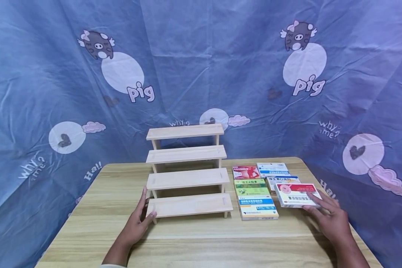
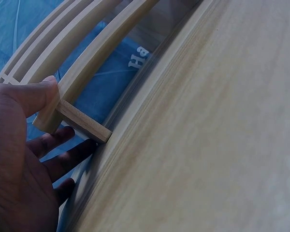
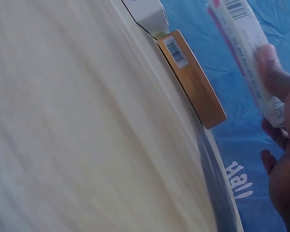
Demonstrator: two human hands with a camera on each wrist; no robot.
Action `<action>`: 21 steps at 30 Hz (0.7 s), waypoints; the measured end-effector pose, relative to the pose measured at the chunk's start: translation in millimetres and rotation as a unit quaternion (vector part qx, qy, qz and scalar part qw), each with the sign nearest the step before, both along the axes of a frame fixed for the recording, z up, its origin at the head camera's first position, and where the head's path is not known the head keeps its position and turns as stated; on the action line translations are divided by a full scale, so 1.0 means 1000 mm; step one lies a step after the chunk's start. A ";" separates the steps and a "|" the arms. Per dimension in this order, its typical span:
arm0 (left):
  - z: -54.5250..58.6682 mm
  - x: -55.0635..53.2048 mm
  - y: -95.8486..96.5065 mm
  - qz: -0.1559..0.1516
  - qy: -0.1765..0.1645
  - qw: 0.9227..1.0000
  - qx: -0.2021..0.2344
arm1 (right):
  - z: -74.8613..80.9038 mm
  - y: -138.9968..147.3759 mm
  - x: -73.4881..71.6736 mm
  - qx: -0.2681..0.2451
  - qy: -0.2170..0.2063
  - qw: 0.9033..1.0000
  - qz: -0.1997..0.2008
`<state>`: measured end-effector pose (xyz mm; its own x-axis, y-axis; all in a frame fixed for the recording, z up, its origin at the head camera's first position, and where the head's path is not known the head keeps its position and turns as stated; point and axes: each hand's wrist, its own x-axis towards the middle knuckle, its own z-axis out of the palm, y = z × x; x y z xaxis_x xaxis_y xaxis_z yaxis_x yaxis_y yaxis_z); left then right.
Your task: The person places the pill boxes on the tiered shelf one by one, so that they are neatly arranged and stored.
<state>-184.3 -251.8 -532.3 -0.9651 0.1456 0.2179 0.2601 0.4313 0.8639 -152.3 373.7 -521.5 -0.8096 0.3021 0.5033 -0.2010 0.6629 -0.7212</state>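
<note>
Holding a flat red-and-white medicine box (image 1: pixel 293 197) in my right hand (image 1: pixel 333 216), I have it pinched at its right end between thumb and fingers. The right wrist view shows it raised off the bench (image 1: pixel 194 247), near the right-hand edge. My left hand (image 1: pixel 135 225) grasps the left end of the lowest step of a pale four-step wooden rack (image 1: pixel 187 206), thumb on the step, the other fingers around its end and below it.

Between rack and held box, more boxes lie flat: a red one (image 1: pixel 246 172) at the back, a green one (image 1: pixel 251 188) in front of it, then a blue-and-white one (image 1: pixel 258 208) nearest me. Beside these are a white-and-blue box (image 1: pixel 273 169) and, partly hidden behind the held one, a box with dark-blue printing (image 1: pixel 283 180). A blue cloth printed with pigs (image 1: pixel 201 56) hangs behind.

I judge the step in hand to be carrying one box while steadying the rack. The next move probably calls for keeping that pinch firm, passing above the neighbouring boxes without knocking them, and holding the rack still.
</note>
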 end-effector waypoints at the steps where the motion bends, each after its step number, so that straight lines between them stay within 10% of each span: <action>1: 0.000 0.000 0.000 0.001 0.001 1.000 0.000 | 0.000 -0.001 -0.001 -0.005 0.019 1.000 -0.002; 21: -0.001 0.000 0.001 0.014 0.015 1.000 -0.012 | 0.005 -0.018 -0.009 -0.036 0.223 0.974 -0.032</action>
